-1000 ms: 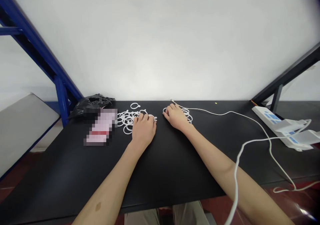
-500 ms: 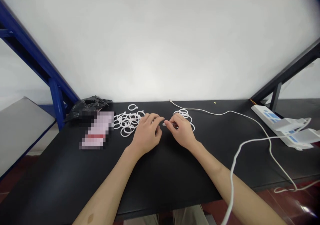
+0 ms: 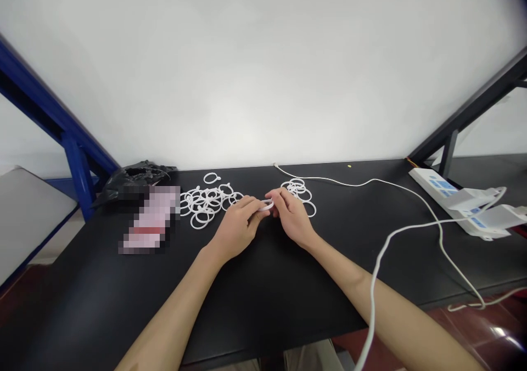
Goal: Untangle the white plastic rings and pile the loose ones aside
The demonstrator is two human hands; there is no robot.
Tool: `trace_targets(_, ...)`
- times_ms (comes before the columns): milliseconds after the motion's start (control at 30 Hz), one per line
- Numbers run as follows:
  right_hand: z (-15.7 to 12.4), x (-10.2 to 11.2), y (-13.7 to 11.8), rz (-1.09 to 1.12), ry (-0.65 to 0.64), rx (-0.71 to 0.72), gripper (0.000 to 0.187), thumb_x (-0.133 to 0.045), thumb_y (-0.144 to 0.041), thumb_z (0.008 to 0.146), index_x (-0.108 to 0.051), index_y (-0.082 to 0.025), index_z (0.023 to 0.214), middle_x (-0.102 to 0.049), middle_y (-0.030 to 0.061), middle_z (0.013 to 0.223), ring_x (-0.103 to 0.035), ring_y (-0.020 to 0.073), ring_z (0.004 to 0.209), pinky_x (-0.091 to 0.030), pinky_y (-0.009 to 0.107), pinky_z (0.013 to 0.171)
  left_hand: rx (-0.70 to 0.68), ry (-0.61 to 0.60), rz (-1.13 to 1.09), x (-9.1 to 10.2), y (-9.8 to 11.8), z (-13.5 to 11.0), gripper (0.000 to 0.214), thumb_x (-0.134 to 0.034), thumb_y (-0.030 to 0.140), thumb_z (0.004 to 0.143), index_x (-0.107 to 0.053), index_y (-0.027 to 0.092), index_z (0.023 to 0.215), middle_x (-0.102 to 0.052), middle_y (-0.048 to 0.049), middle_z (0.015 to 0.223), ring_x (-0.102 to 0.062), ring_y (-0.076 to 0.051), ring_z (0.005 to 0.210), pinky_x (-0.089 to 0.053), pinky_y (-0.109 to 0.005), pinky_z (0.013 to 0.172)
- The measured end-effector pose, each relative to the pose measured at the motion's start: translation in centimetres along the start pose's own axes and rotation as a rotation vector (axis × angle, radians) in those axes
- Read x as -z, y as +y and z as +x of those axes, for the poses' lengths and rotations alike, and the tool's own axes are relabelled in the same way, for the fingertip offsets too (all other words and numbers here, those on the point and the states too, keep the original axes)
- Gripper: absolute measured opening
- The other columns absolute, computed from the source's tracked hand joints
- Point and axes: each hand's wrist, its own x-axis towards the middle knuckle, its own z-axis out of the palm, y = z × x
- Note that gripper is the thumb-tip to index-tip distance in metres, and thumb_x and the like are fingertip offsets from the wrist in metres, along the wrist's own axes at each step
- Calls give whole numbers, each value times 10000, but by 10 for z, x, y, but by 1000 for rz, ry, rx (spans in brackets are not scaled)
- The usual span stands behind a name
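My left hand point(image 3: 236, 225) and my right hand point(image 3: 293, 214) meet over the middle of the black table point(image 3: 255, 283). Both pinch one white plastic ring point(image 3: 265, 206) between their fingertips, just above the tabletop. A larger heap of white rings point(image 3: 206, 200) lies to the left of my left hand. Behind my right hand lies a smaller heap of white rings point(image 3: 300, 189). A single ring point(image 3: 211, 178) sits apart at the back.
A black plastic bag point(image 3: 134, 176) and a pink blurred packet point(image 3: 150, 220) lie at the left. A white cable point(image 3: 395, 217) runs across the right side over my right forearm. A white power strip point(image 3: 461, 201) with plugs lies far right. Blue frame posts point(image 3: 74, 168) stand at left.
Both hands left the two heaps and came together at the middle. They now pinch one white ring between them. The view has shifted slightly.
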Motion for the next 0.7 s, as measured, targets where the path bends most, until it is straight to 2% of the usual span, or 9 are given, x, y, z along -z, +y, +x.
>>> trace_targets(67, 1, 0, 0, 127, -46, -63, 337, -414, -469, 968, -600, -206, 870, -549, -38, 614, -533, 120, 548, -437, 253, 572, 10, -5, 24, 1, 2, 0, 145, -496, 253, 953, -619, 211, 890, -618, -17, 833, -565, -153, 767, -468, -288, 731)
trace_targets(200, 1, -4, 0, 220, -15, -71, 275, -509, -447, 925, -602, -204, 834, -542, -50, 599, -525, 112, 534, -433, 239, 558, 13, -17, 94, 2, 3, 0, 207, -477, 311, 961, -630, 205, 872, -626, -21, 812, -566, -163, 772, -467, -300, 742)
trace_targets(367, -2, -5, -1, 93, 0, -34, 220, -522, -374, 921, -601, -210, 798, -529, -51, 574, -499, 114, 515, -414, 238, 545, -12, -42, 171, -3, -1, 1, 279, -441, 321, 979, -600, 202, 783, -605, -3, 722, -533, -152, 703, -457, -304, 739)
trace_targets(500, -4, -4, -2, -28, 5, 52, 204, -516, -339, 925, -606, -211, 794, -606, -24, 637, -534, 124, 543, -424, 245, 565, -12, -39, 184, -5, -3, 0, 290, -446, 323, 976, -575, 204, 746, -588, 5, 685, -528, -149, 679, -456, -305, 740)
trace_targets(700, -4, -3, -1, -126, -12, 86, 250, -484, -400, 949, -617, -212, 850, -624, -14, 650, -578, 137, 584, -444, 256, 611, 11, -14, 242, -3, -4, 0, 283, -446, 300, 972, -581, 203, 742, -585, 4, 689, -532, -148, 674, -450, -299, 710)
